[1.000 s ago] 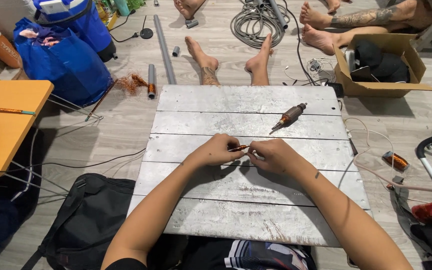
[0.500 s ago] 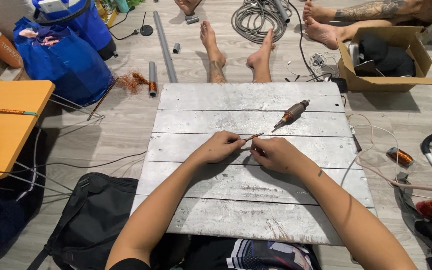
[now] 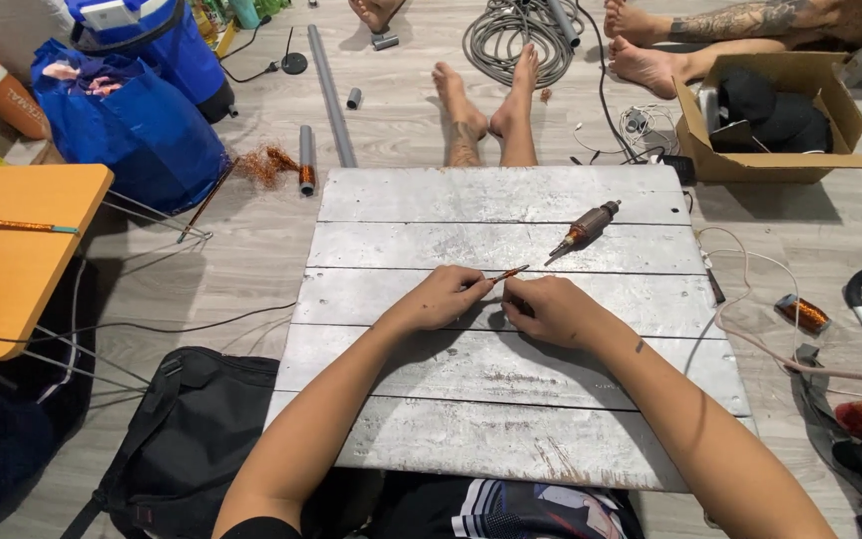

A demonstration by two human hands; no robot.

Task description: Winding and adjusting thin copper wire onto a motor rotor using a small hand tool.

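— Grey plank floor [image 3: 251,250] fills the room, strewn with a blue bag [image 3: 132,140], a cardboard box [image 3: 780,120], a coiled cable [image 3: 511,40] and other people's bare feet [image 3: 481,110]. What sits at the centre?

— Whitewashed board desk [image 3: 511,419], with an orange table [image 3: 22,250] to its left and a black bag [image 3: 182,439] at its near corner.

— And on the desk?

— A motor armature [image 3: 583,230] lies apart, toward the far right. Nearer, the person's left hand [image 3: 441,297] and right hand [image 3: 549,309] rest side by side at mid-desk.

— What do the hands grip?

— A thin copper-coloured rod [image 3: 509,273]. Left fingers are pinched shut on its near end; the right hand is curled closed just beside it, its grip hidden. The rod's tip angles up between both hands.
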